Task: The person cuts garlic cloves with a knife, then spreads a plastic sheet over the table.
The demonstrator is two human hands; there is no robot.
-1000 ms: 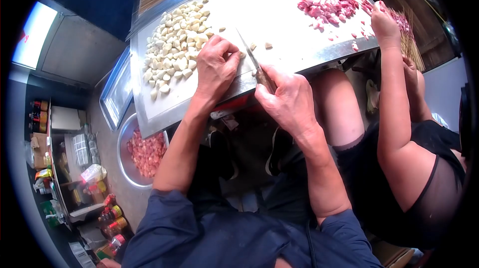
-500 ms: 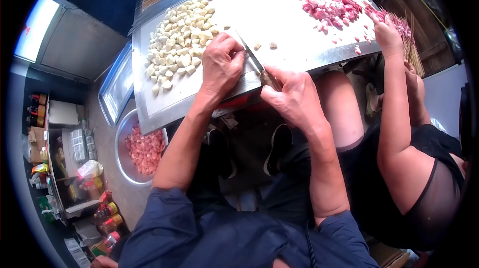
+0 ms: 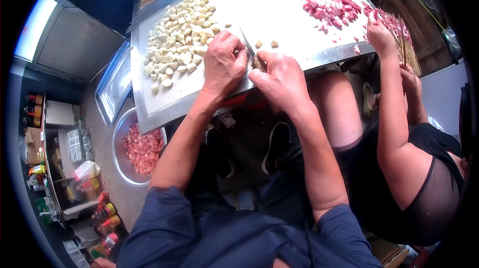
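Observation:
In the head view, my right hand [image 3: 283, 79] is wrapped round the brown handle of a knife [image 3: 259, 63], its thin blade pointing away from me across the white board. Just left of the blade, my left hand [image 3: 225, 63] is closed with its fingers curled in; whatever they pinch is hidden. A heap of peeled garlic cloves [image 3: 182, 38] lies beyond and left of this hand. Two small pale pieces [image 3: 266, 44] rest to the right of the blade.
Pink meat pieces [image 3: 332, 8] are piled at the board's far right. Beside me, another person's hand [image 3: 380, 36] is near skewers [image 3: 409, 51] with meat. A metal bowl of meat chunks [image 3: 119, 158] stands on the floor at left, near a blue-rimmed tray [image 3: 106, 88].
My right hand has moved left with the knife, closer to my left hand. The left hand stays closed in nearly the same place. The other person's raised hand has shifted slightly left.

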